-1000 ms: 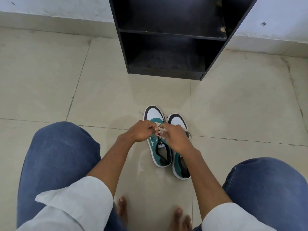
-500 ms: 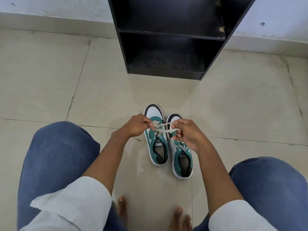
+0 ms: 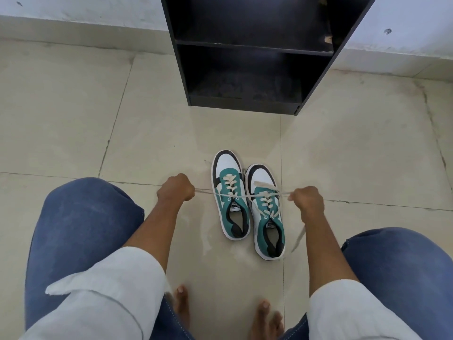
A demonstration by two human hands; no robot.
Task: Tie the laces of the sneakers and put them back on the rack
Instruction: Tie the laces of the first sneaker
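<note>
Two teal, white and black sneakers stand side by side on the tiled floor, toes pointing away from me: the left sneaker [image 3: 230, 192] and the right sneaker [image 3: 266, 212]. My left hand [image 3: 177, 188] is a fist to the left of them, gripping one end of the left sneaker's cream lace [image 3: 208, 192]. My right hand [image 3: 307, 201], to the right of the pair, grips the other end, so the lace runs taut across both shoes. A loose lace tail [image 3: 299, 238] hangs below my right hand. The black rack [image 3: 245, 104] stands beyond the shoes with dark shelves.
My knees in blue jeans [image 3: 81, 217] flank the shoes on both sides, and my bare toes [image 3: 182, 300] rest on the floor below them. A pale wall [image 3: 73, 8] runs behind the rack. Beige floor tiles [image 3: 73, 119] spread to the left and right.
My hands were together over the left sneaker's laces; they have drawn apart sideways, pulling the lace ends out tight to the left and right.
</note>
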